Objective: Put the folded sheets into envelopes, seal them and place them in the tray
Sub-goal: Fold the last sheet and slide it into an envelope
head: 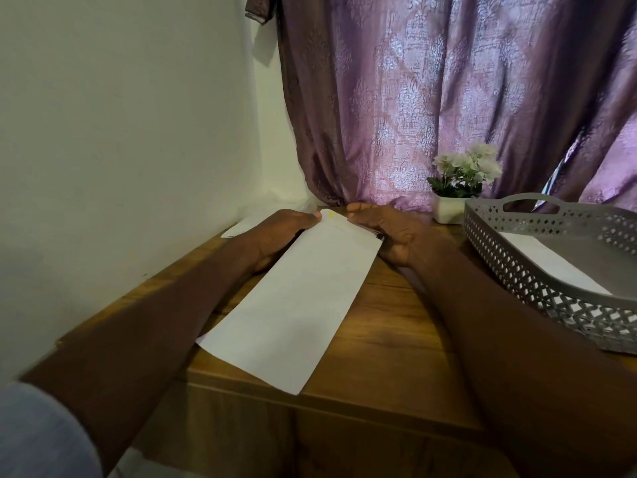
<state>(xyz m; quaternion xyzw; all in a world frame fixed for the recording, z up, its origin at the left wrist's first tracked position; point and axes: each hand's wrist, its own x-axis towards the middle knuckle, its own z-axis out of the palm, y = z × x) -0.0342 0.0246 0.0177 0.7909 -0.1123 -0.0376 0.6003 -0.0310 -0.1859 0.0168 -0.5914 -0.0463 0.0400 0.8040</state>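
Between the left hand [282,232] and right hand [386,232], both pinching its far end, the envelope [296,305] awaits sealing; pressing its flap down likely comes next.

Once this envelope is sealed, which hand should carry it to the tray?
Right, probably. The tray sits on the right side of the table, beside the right hand, which already grips the envelope. The left hand would cross over.
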